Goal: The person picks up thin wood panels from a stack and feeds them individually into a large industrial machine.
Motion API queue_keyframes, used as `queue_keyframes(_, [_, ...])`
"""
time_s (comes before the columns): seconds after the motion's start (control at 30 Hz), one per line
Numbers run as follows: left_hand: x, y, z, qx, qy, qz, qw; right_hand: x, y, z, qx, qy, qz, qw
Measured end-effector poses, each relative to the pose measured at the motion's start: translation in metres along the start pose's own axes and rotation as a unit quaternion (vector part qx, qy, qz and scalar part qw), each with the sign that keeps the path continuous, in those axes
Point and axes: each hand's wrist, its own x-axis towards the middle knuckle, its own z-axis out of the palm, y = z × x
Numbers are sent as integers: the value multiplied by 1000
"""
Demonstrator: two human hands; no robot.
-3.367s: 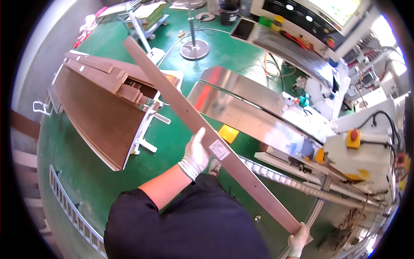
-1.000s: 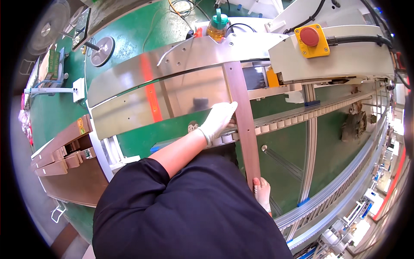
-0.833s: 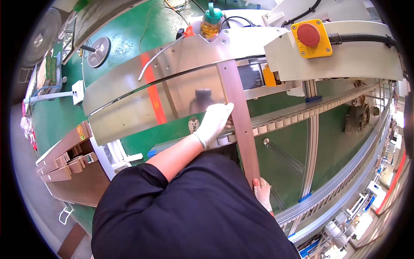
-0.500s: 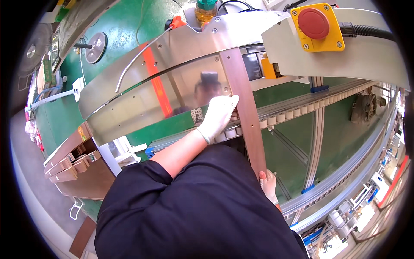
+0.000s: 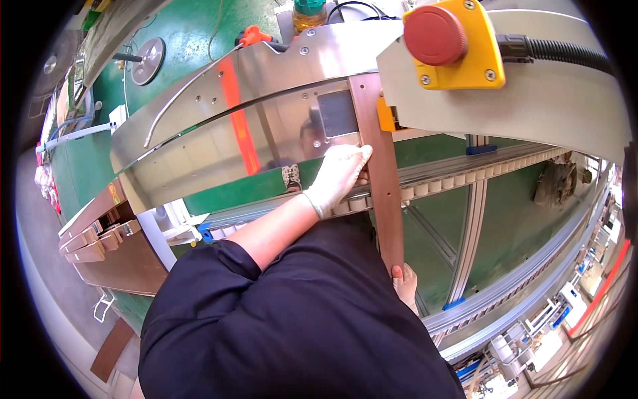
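Observation:
A long, narrow reddish-brown board (image 5: 376, 133) with small holes lies across a metal-faced machine and its roller rail, one end toward me. My left hand (image 5: 337, 178), in a pale glove, grips the board's left edge near the middle, thumb on top and fingers curled partly out of sight. At the near end, my right hand (image 5: 406, 284) holds the board, thumb on its face; its other fingers are mostly hidden. The far end rests by the shiny metal panel (image 5: 219, 159), just right of a dark square plate (image 5: 337, 113).
To the right is a pale machine cover (image 5: 531, 100) bearing a yellow box with a red push button (image 5: 434, 36). White rollers (image 5: 458, 179) line a rail. A cart with brown boards (image 5: 123, 253) stands at left. An orange-handled air gun (image 5: 256, 36) lies beyond the panel.
Both hands and the board have shifted right relative to the metal panel, uncovering the dark square plate. The board's far end now sits closer to the pale cover. The whole view has shifted somewhat.

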Motion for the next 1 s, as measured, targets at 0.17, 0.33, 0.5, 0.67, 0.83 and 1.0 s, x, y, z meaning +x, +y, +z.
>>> queue_keyframes(0.17, [20,1,34,-41,-10,-22,999,19,25,-30,-2,-9,8,1000])
queue_keyframes(0.33, [40,12,91,-41,44,-7,998,42,21,-72,30,-23,38,999])
queue_keyframes(0.5, [76,-1,134,-46,30,5,998,66,99,-101,75,2,11,997])
queue_keyframes(0.67, [104,1,181,4,9,-12,1000,96,110,-149,37,5,23,999])
queue_keyframes(0.83, [134,-5,235,8,1,17,1000,123,147,-188,30,51,26,998])
queue_keyframes(1.0, [169,-12,250,306,-44,123,943,154,158,-235,-24,121,2,992])
